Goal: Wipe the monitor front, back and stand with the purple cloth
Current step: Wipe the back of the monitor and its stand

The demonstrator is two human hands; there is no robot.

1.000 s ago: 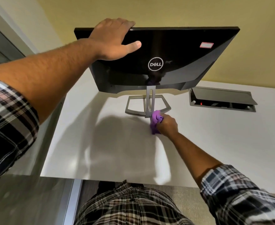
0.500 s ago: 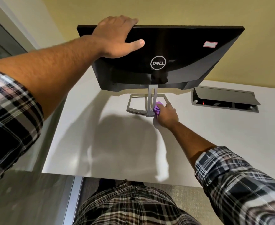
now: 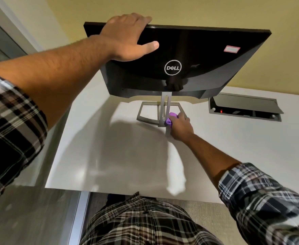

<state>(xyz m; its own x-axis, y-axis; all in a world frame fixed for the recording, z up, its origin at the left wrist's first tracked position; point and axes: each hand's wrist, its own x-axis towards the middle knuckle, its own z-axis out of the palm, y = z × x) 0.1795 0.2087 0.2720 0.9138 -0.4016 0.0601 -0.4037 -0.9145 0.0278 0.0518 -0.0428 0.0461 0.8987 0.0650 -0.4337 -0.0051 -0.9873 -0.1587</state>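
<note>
- Left hand (image 3: 125, 38) is up on the top edge of the monitor (image 3: 198, 55), fingers hooked over the rim and thumb laid flat across the glossy black back, a firm hold
- The back panel faces the camera, round logo in the middle, small pink-edged label (image 3: 231, 49) near the upper right corner
- Right hand (image 3: 179, 127) is low at the base, fingers curled tight round the bunched purple cloth (image 3: 170, 119)
- Cloth is pressed against the foot of the grey stand (image 3: 164, 110), right where the upright post meets the open rectangular base frame
- The stand sits on the white counter (image 3: 127, 156)
- To the right, a dark cable hatch (image 3: 244, 107) is sunk into the counter, its flap raised, a tiny red light showing inside
- Plaid sleeves (image 3: 261, 197) on both arms
</note>
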